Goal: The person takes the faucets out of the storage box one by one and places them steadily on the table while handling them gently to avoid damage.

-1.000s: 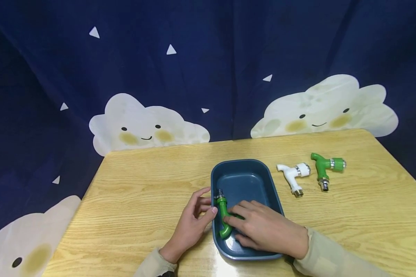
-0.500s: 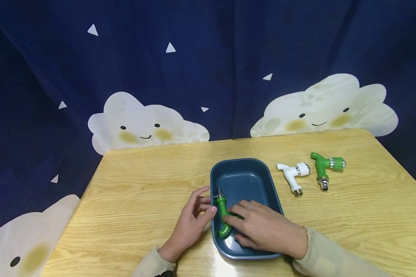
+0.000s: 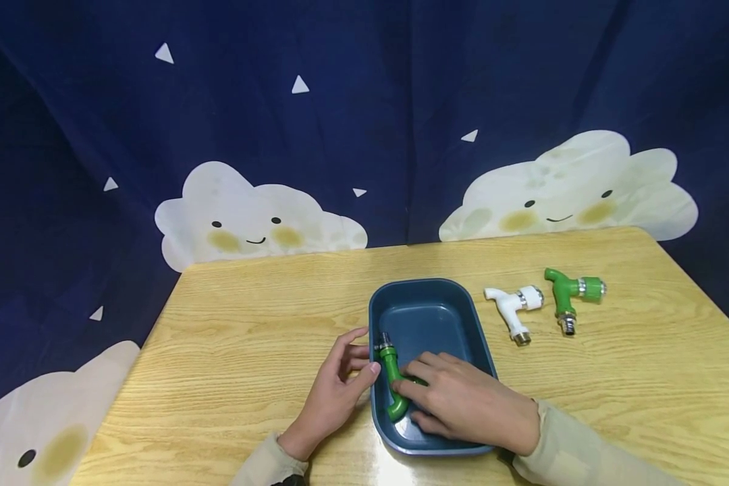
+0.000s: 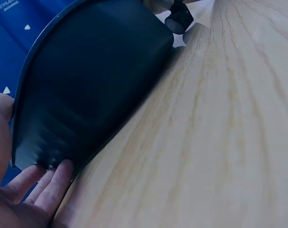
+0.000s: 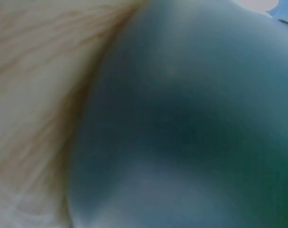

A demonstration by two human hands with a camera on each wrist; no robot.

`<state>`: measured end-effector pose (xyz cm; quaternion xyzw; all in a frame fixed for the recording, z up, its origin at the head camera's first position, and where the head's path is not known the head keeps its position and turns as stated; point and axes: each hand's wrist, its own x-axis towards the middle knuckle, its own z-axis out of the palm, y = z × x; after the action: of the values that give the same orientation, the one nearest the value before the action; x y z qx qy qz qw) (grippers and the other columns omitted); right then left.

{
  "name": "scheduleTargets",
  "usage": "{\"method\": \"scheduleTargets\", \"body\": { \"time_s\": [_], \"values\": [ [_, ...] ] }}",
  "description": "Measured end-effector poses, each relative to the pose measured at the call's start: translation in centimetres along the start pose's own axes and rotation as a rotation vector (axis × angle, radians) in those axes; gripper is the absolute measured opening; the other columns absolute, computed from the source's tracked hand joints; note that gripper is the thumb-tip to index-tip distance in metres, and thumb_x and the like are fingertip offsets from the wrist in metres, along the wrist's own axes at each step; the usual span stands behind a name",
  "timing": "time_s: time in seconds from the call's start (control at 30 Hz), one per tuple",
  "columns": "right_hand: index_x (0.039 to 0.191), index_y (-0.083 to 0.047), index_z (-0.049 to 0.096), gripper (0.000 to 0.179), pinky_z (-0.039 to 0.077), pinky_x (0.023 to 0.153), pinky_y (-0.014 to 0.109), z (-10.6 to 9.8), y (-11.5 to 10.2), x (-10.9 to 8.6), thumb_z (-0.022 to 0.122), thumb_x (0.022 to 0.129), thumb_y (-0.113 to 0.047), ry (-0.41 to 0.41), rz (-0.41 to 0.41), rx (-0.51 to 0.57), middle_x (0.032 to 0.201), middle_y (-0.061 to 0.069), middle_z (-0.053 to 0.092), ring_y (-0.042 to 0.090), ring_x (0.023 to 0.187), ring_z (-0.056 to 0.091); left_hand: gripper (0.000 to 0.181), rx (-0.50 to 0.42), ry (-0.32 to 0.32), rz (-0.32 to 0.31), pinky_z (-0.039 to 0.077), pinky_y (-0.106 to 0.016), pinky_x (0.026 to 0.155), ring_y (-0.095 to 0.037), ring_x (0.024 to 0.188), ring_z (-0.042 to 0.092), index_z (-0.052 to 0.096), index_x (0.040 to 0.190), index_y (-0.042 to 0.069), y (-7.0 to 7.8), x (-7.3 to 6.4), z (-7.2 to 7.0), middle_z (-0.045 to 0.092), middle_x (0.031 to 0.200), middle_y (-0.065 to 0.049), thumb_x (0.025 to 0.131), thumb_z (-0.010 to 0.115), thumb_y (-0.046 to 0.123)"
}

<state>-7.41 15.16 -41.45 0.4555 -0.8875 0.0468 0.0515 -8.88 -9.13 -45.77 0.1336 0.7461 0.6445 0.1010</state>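
In the head view, a green faucet (image 3: 391, 370) lies along the left inner wall of a dark blue plastic tray (image 3: 478, 331), its metal threaded end pointing away and its curved spout toward me. My right hand (image 3: 452, 398) reaches into the tray and grips the faucet near its middle; the curled fingers cover most of its knob. My left hand (image 3: 334, 388) holds the tray's left side, thumb at the rim and fingers (image 4: 53, 190) against the outer wall, as the left wrist view shows. The right wrist view is filled by the tray's blurred outer wall (image 5: 148, 123).
Right of the tray, a white faucet (image 3: 513, 312) and another green faucet (image 3: 565, 297) lie on the wooden table (image 3: 249, 324). Behind the table hangs a dark blue curtain (image 3: 340, 135) with clouds and triangles.
The spout end of the green faucet in the tray has swung very slightly to the right under my right hand. My left hand and the tray hold their places.
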Motion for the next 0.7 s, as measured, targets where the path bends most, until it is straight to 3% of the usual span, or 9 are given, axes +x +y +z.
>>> {"method": "scheduleTargets", "body": {
  "time_s": [0.7],
  "values": [
    [0.138, -0.024, 0.064, 0.046, 0.058, 0.088, 0.039, -0.07, -0.08, -0.07, 0.068, 0.097, -0.043, -0.008, 0.008, -0.006, 0.122, -0.004, 0.070, 0.016, 0.108, 0.065, 0.057, 0.000, 0.026, -0.020, 0.058, -0.024, 0.088, -0.016, 0.108, 0.067, 0.046, 0.151, 0.026, -0.19, 0.04, 0.08, 0.065, 0.134, -0.015, 0.100, 0.067, 0.013]
  ]
}}
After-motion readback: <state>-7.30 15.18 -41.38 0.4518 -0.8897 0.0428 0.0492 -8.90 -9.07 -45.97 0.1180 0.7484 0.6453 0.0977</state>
